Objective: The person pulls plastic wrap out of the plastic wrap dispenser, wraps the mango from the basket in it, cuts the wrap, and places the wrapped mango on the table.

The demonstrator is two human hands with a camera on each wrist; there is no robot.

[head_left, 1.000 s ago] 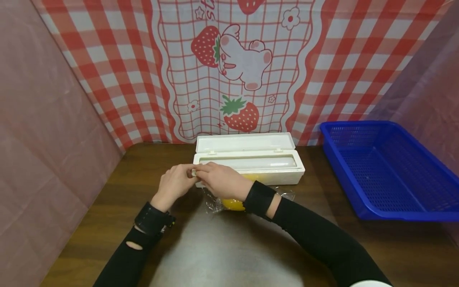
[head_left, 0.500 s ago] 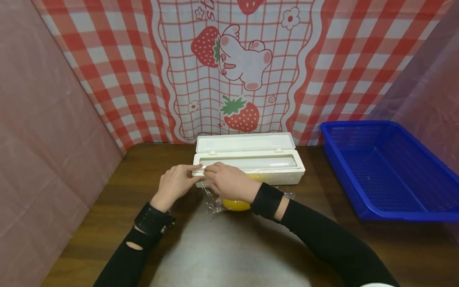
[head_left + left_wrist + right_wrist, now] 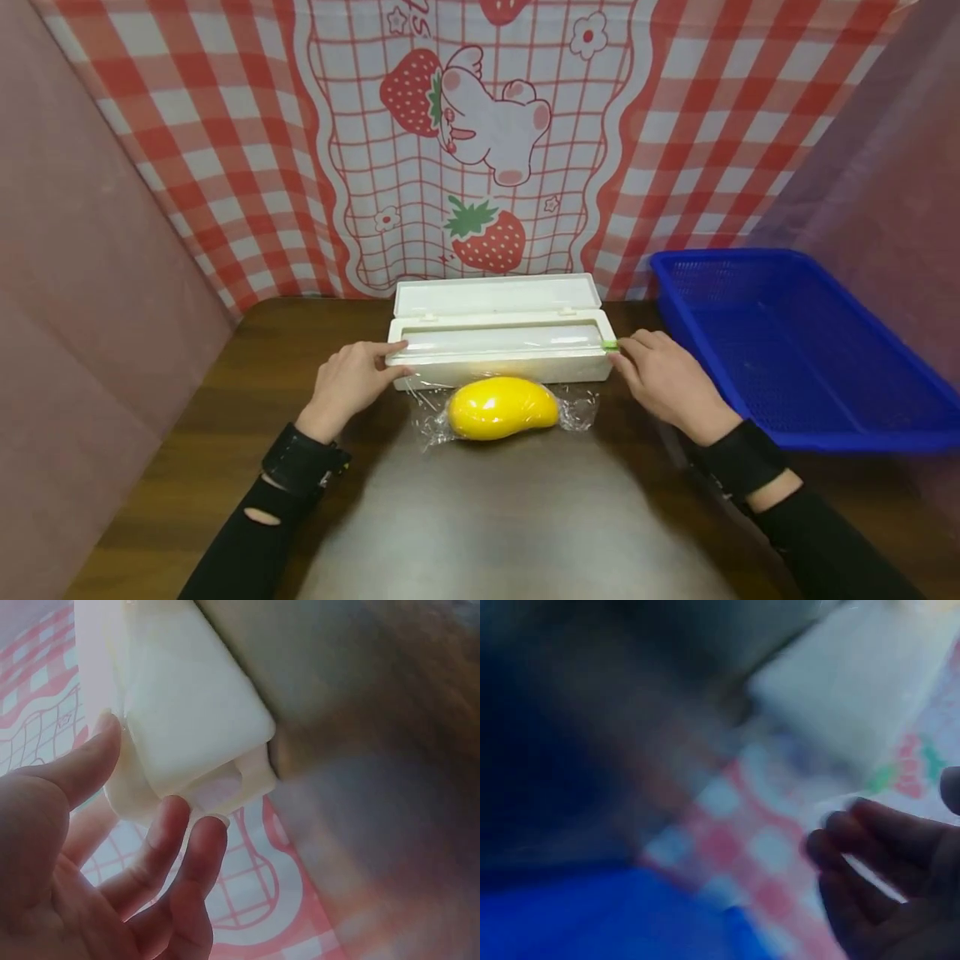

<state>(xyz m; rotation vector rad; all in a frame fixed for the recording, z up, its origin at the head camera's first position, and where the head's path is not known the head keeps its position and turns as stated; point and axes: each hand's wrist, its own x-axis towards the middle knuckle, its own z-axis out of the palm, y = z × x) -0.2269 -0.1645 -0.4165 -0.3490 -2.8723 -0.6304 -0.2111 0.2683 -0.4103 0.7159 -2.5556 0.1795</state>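
Observation:
A long white cling film dispenser [image 3: 498, 371] lies on the table with its lid raised and a film roll inside. My left hand [image 3: 348, 387] holds the dispenser's left end, one finger on top and the thumb at the front. A green slide cutter [image 3: 610, 345] sits at the right end of its front rail. Just beside that cutter is my right hand [image 3: 663, 379], fingers loosely bent; the right wrist view is blurred but shows a gap between thumb and fingers. In front of the dispenser lies a yellow mango-shaped fruit [image 3: 502, 408] wrapped in clear film [image 3: 577, 408].
A blue plastic basket [image 3: 750, 417] stands at the right, close to my right hand. A red-checked strawberry cloth [image 3: 457, 150] hangs behind the brown table [image 3: 187, 467].
My right hand has travelled from the dispenser's left end to its right end, and the green cutter now shows there. The yellow fruit is uncovered to view. My left hand keeps its hold.

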